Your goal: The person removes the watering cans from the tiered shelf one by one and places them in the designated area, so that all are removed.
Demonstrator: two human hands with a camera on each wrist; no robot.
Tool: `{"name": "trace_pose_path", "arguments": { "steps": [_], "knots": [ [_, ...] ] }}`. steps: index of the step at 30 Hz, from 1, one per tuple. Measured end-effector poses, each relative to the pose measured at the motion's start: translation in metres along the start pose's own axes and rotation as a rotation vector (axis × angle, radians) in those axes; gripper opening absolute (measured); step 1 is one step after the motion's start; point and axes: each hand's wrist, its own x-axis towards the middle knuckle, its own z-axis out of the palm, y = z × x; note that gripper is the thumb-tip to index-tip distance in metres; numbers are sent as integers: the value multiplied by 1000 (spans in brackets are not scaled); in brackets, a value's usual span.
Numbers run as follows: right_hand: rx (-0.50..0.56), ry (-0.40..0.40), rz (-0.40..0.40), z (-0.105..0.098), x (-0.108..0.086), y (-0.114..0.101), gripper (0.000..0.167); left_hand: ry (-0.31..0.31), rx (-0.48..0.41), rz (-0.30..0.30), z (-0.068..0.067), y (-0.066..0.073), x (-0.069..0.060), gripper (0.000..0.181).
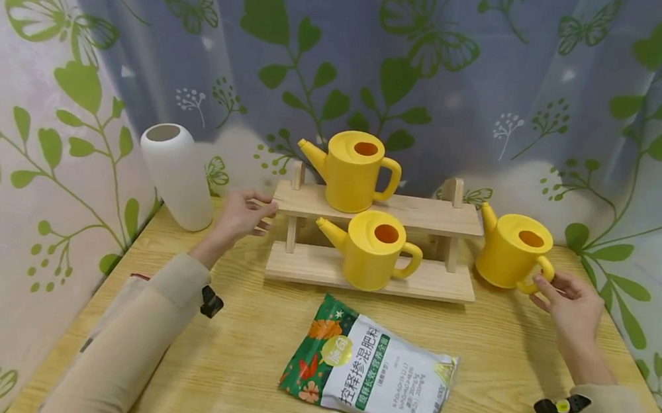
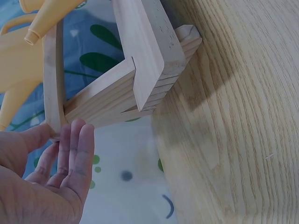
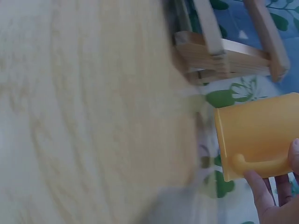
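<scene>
Yellow at the right of the frame: a watering can [image 1: 508, 257], spout toward the upper left, handle pinched between thumb and fingers of the right hand [image 1: 577, 311]. Just beside the right end of a two-tier wooden stand [image 1: 437, 283], near the right edge of the wood-grained table [image 1: 244, 364]. (Contact between base and tabletop: impossible to tell from these angles.) At lower right in the right wrist view, partly cut off by the frame edge.

At mid-left, left hand [image 1: 239, 216] at the left end of the stand's upper board [image 1: 420, 214], lightly pinching its corner with thumb and index finger, other fingers extended. Upright on that board, left of its middle, the upper can [image 1: 350, 176], also yellow; at frame centre, on the lower board [image 1: 307, 265], the lower can [image 1: 369, 257], matching, spout likewise to the left. Farther left, a white vase [image 1: 177, 178]. At bottom centre, lying on the table, a green-and-white printed bag [image 1: 377, 374]. Across the top, leaf-and-butterfly cloth [image 1: 348, 28].
</scene>
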Motion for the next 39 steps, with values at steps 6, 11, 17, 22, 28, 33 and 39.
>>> {"name": "trace_pose_path", "arguments": {
  "steps": [6,11,17,22,28,33,39],
  "knots": [
    [10,12,38,11,5,16,16,-10,1,-8,0,0,1,39],
    [39,5,22,19,8,23,16,-10,2,-8,0,0,2,38],
    [-33,-38,34,21,8,19,15,-13,3,-9,0,-1,2,38],
    [-58,-105,-60,14,5,6,18,-13,-5,-7,-1,-2,2,40],
    [-309,-33,-256,24,0,-20,22,-9,-1,-6,-4,-3,-1,41],
    [-367,-155,-339,49,-9,-36,27,-9,-6,3,-4,-2,-2,42],
    [-410,-377,-406,87,-22,-37,31,-11,-15,0,-1,-2,-2,43]
  ]
}}
